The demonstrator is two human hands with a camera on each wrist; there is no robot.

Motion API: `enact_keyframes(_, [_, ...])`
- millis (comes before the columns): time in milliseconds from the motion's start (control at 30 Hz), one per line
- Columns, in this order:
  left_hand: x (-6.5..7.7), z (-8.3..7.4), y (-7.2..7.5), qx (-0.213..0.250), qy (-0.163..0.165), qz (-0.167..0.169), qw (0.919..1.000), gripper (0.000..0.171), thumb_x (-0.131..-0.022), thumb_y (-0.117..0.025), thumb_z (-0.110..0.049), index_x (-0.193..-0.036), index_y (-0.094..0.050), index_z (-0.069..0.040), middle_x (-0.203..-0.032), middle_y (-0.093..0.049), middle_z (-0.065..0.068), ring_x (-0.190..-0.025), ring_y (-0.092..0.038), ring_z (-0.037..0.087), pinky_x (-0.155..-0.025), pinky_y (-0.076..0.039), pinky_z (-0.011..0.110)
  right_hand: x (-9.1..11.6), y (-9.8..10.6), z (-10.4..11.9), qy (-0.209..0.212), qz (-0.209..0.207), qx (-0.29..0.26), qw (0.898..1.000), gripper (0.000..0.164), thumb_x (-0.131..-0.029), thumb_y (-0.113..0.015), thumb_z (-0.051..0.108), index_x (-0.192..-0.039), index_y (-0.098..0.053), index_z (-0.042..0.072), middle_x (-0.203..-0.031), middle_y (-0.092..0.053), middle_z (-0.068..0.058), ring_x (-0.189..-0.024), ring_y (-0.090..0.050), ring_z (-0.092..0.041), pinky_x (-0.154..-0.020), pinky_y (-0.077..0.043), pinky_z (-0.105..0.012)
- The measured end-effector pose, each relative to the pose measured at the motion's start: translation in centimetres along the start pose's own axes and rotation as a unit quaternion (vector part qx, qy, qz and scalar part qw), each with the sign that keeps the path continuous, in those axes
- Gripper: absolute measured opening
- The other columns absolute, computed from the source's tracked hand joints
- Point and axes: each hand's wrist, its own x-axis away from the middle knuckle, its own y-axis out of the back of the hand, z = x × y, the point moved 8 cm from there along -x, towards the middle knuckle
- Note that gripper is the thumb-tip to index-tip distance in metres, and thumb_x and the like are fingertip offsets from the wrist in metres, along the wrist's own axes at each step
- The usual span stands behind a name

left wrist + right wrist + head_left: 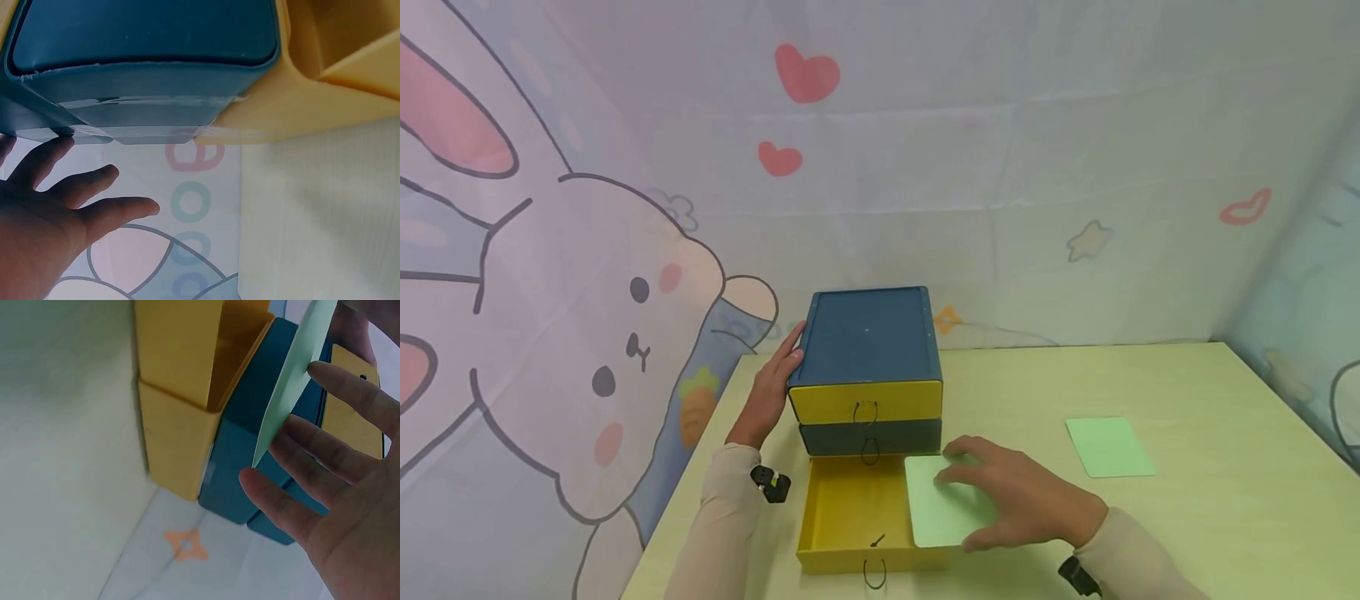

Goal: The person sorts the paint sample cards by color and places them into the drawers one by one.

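Observation:
My right hand point(1026, 496) holds a light green square card point(943, 512) by its edges, over the right side of a pulled-out yellow drawer point(850, 500). In the right wrist view the card point(294, 381) stands nearly edge-on, with several fingertips along it. The drawer is the lowest of a stacked desktop drawer box point(872, 333) with a dark blue top. My left hand point(767, 398) rests on the left side of the box with its fingers extended. The left wrist view shows that hand point(56, 212) with spread fingers beside the blue side wall.
A second green card point(1110, 447) lies on the table point(1000, 383) to the right. Above the pulled-out drawer are a dark drawer point(835, 437) and a yellow drawer point(827, 404), both pushed in, with thin loop pulls. A patterned cloth point(925, 183) hangs behind the table.

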Motion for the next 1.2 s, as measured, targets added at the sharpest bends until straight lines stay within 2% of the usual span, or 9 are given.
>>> enact_keyframes(433, [0.1,0.0,0.0,-0.003,0.001,-0.002,1.0,0.053,-0.108,-0.028,-0.051,-0.159,-0.017,-0.045,-0.17,-0.014,-0.006,-0.158,-0.016,0.033,-0.125,-0.015,0.064,-2.9,-2.5,0.4,-0.016,0.044,-0.031,0.998,0.059,-0.074,-0.086,0.048,-0.123,-0.068,0.02,-0.137,-0.057,-0.008,-0.121,-0.06,-0.025,-0.098,-0.056,-0.04])
enact_keyframes(700, [0.0,-0.1,0.1,-0.002,-0.003,-0.002,1.0,0.051,-0.108,-0.028,-0.051,-0.158,-0.018,-0.049,-0.17,-0.015,-0.007,-0.158,-0.016,0.032,-0.125,-0.014,0.064,-4.1,-3.5,0.8,-0.016,0.063,-0.033,0.997,0.057,-0.077,-0.083,0.051,-0.123,-0.069,0.02,-0.138,-0.059,-0.007,-0.125,-0.058,-0.024,-0.102,-0.053,-0.039])
enact_keyframes(967, [-0.3,0.0,0.0,-0.002,-0.003,-0.002,1.0,0.052,-0.108,-0.028,-0.051,-0.159,-0.018,-0.046,-0.17,-0.016,-0.006,-0.158,-0.017,0.032,-0.125,-0.015,0.064,-5.3,-4.5,1.3,-0.014,0.086,-0.04,0.995,0.056,-0.079,-0.08,0.052,-0.123,-0.069,0.021,-0.138,-0.06,-0.006,-0.127,-0.058,-0.024,-0.104,-0.052,-0.038])
enact_keyframes(1200, [-0.2,0.0,0.1,0.003,-0.001,-0.001,1.0,0.051,-0.107,-0.029,-0.052,-0.157,-0.019,-0.05,-0.17,-0.016,-0.005,-0.158,-0.018,0.033,-0.125,-0.017,0.064,-6.3,-5.3,1.6,-0.013,0.103,-0.059,0.993,0.056,-0.081,-0.079,0.052,-0.125,-0.069,0.02,-0.136,-0.062,-0.004,-0.126,-0.059,-0.022,-0.106,-0.051,-0.038])
